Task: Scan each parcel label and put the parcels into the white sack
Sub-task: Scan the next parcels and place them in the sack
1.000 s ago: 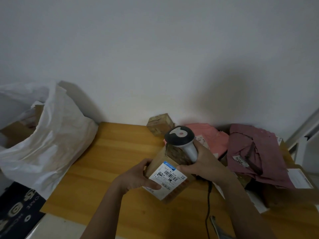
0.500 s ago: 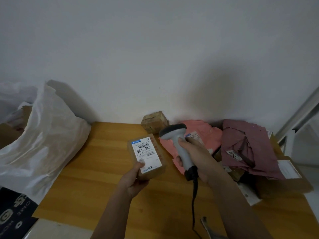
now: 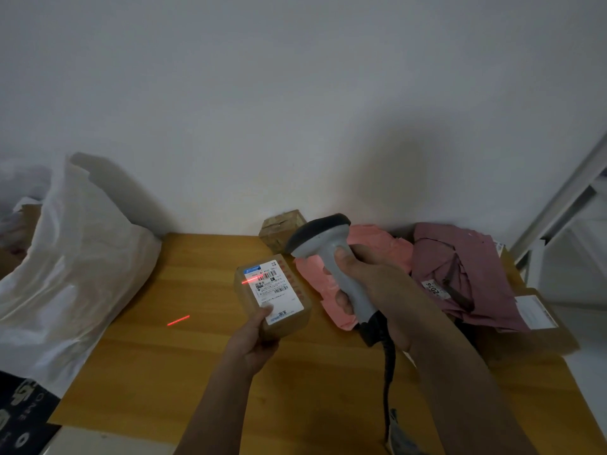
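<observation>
- The white sack [image 3: 65, 267] slumps at the left of the frame, over the left end of the wooden counter [image 3: 203, 362], its mouth toward the upper left.
- A short red laser streak [image 3: 178, 320] lies on the counter right of the sack; half a second ago no red light showed.
- The left hand [image 3: 254, 343], lower centre, holds the brown parcel [image 3: 272, 295] by its near end, fingers curled under it and thumb pressed on the white label [image 3: 277, 290]. A red line crosses the label's upper left corner. The parcel is raised above the counter much as before, label up.
- The right hand [image 3: 371, 287], right of centre, grips the grey scanner [image 3: 328, 254] by its handle, fingers closed around it; the head now tips toward the parcel.
- Behind them are a small brown box [image 3: 279, 228], a pink mailer [image 3: 377, 244] and a mauve mailer [image 3: 460, 274], at the frame's right.
</observation>
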The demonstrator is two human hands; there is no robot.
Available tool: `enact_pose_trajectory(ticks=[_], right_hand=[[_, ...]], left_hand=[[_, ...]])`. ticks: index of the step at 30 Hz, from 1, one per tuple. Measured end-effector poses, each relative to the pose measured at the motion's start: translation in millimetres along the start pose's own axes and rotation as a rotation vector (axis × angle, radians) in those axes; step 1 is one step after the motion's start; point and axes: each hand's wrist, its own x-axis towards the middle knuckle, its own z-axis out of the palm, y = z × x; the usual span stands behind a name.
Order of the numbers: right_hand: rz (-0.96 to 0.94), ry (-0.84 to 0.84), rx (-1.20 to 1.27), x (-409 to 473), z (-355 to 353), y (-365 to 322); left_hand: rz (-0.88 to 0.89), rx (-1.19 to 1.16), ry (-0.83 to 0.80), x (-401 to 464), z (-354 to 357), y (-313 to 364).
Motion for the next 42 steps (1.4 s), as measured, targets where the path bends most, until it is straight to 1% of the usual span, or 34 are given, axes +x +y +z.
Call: enact_pose_trajectory(ticks=[11,19,22,26,28,30,36,40,42], right_hand=[[0.023,0.046,-0.046,-5.8,-5.9,-4.2],[0.084,-0.093,0.003,5.7,11.4,0.7],[0.107,-0.137,0.047,11.8,28.2,7.3],[0.139,-0.192,0.14,21.6,58.4,16.7],[0.129,-0.194,0.163,27.2,72.4,19.4],[0.102,-0.193,0.176,32.6,86.5,19.0],[-0.017,-0.144,0.19,56.0,140.9,13.4],[-0.036,-0.101,0.208,74.3,198.9,13.7],[-0.024,-0.104,0.204,83.2,225.6,12.9]], left_hand=[[-0.012,-0.052,0.0,12.5,2.7,-16.7],[0.015,-0.145,0.064,-8.2,-16.2,-22.0],[0.06,-0.161,0.113,-18.4,-34.7,-16.5],[0.151,-0.244,0.148,-34.1,-60.5,-1.8],[0.234,-0.255,0.155,-37.6,-73.6,15.7],[0.362,-0.209,0.162,-38.4,-87.1,44.2],[0.77,-0.183,0.242,-59.2,-110.7,160.3],[0.843,-0.241,0.303,-64.2,-142.6,236.0],[0.864,-0.276,0.382,-62.6,-159.9,273.1]])
